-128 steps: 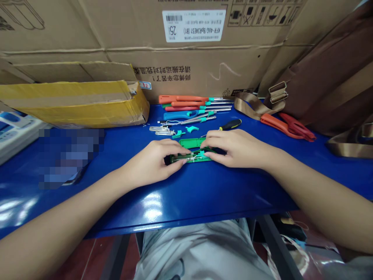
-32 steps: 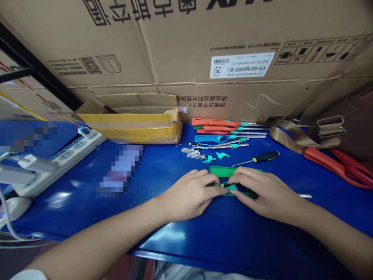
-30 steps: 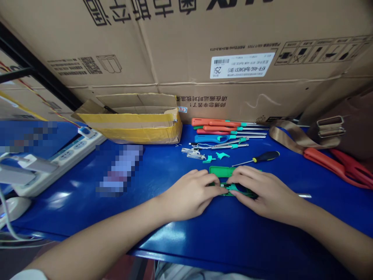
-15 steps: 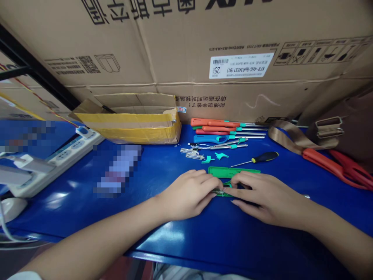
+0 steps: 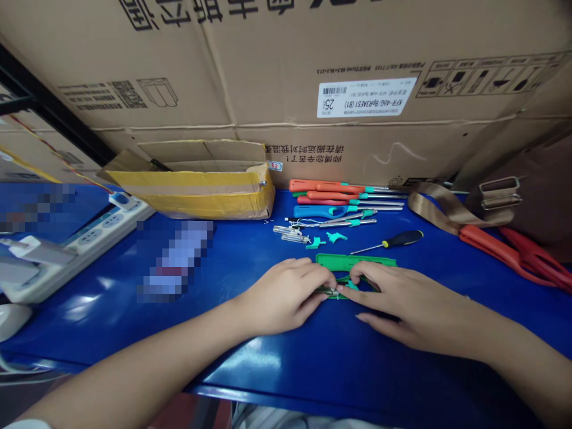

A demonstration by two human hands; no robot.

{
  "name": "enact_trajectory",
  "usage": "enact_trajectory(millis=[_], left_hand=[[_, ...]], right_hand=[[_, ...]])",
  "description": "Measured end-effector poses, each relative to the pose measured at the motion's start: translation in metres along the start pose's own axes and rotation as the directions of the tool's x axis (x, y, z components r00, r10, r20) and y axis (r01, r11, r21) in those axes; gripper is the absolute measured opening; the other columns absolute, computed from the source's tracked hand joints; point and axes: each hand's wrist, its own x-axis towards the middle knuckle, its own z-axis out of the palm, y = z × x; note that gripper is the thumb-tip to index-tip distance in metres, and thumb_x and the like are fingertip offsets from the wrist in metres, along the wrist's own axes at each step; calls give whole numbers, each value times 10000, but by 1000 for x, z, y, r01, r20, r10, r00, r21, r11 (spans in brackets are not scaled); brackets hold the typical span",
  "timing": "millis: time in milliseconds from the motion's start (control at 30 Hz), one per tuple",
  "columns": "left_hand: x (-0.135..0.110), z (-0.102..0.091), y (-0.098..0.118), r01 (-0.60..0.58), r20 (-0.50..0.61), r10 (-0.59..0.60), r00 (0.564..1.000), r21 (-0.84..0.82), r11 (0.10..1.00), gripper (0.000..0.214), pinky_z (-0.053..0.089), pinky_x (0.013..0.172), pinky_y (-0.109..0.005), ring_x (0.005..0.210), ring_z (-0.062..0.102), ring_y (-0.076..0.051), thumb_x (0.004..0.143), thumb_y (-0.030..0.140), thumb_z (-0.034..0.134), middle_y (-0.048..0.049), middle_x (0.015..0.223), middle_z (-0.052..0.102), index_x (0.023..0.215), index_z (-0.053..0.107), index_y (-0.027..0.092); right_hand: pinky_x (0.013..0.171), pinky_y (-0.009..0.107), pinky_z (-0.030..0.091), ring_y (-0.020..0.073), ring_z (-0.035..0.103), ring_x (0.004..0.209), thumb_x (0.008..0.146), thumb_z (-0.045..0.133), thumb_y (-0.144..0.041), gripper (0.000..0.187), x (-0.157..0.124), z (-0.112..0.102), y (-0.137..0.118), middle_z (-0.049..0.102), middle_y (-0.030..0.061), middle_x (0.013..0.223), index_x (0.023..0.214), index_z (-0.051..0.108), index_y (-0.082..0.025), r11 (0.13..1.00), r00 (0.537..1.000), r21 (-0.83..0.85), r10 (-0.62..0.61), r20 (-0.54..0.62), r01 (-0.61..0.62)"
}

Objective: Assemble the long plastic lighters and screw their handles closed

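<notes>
A green lighter casing half [image 5: 343, 294] lies under my hands, with a teal trigger [image 5: 351, 285] and small metallic parts inside it. My left hand [image 5: 288, 298] is closed on its left end, thumb and fingers pinching the parts there. From the right, my right hand [image 5: 404, 301] bends its fingers over the casing. Its index fingertip presses on the parts near my left fingertips, while the thumb stays apart on the near side. Another green casing half [image 5: 335, 261] rests just beyond, partly covered by my right hand. My fingers hide much of the inside.
Behind are lighters with orange and blue handles [image 5: 315, 211], clear tanks [image 5: 292, 235], teal triggers [image 5: 336, 237] and a screwdriver [image 5: 402, 238]. A cardboard box [image 5: 210, 202], blurred phone [image 5: 176, 259] and power strip [image 5: 96, 235] stand left. Red handles [image 5: 491, 253] lie right.
The view has shifted slightly, so the scene sits a little further left. My right fingers have moved slightly over the casing, and the teal trigger shows more clearly. Both hands stay at the casing.
</notes>
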Motion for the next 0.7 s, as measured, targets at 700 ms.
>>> enact_trajectory(millis=[700], left_hand=[[-1, -2, -8, -28, -98, 31, 995, 29, 999, 115, 494, 765, -291, 864, 628, -171, 959, 183, 580, -30, 968, 699, 1069, 611, 193]], right_hand=[[840, 363, 500, 201, 594, 955, 1014, 528, -249, 268, 0, -7, 8, 631, 83, 1064, 1185, 734, -259, 986, 979, 145, 104, -174, -79]])
